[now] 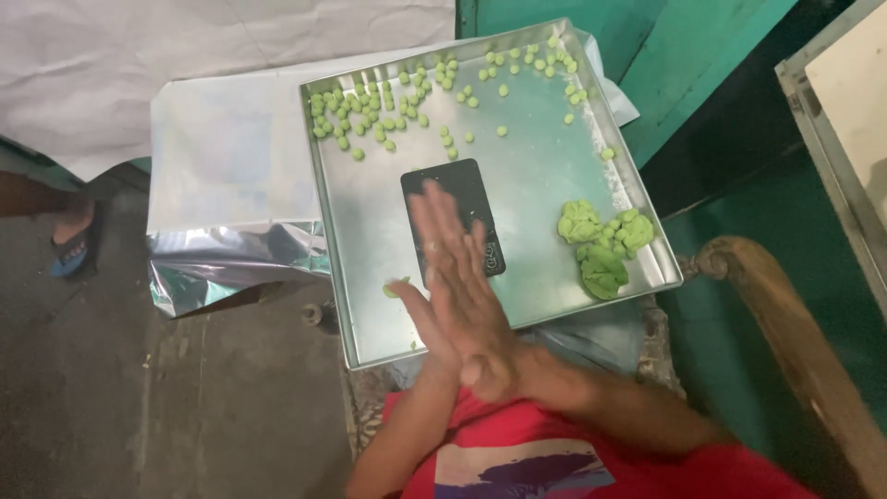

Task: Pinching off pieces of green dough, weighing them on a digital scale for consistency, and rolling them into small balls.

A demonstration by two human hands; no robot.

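My two hands are pressed flat together, palm to palm, over the near part of a square metal tray (pixel 540 162). My right hand (pixel 455 268) lies on top with its fingers stretched out. Only the thumb side of my left hand (pixel 418 319) shows beneath it. Whatever is between the palms is hidden. Just beyond the fingertips a small black scale (pixel 453 189) lies on the tray. Several small green dough balls (pixel 365 115) are scattered at the tray's far left and far edge. A lump of green dough (pixel 601 245) sits at its right edge. A green scrap (pixel 395 288) lies left of my hands.
A silvery foil sheet (pixel 231 166) lies under and left of the tray. A wooden chair arm (pixel 785 323) curves at the right. Another person's foot in a blue sandal (pixel 74 242) stands at far left on the concrete floor. Green painted wood (pixel 665 55) is behind the tray.
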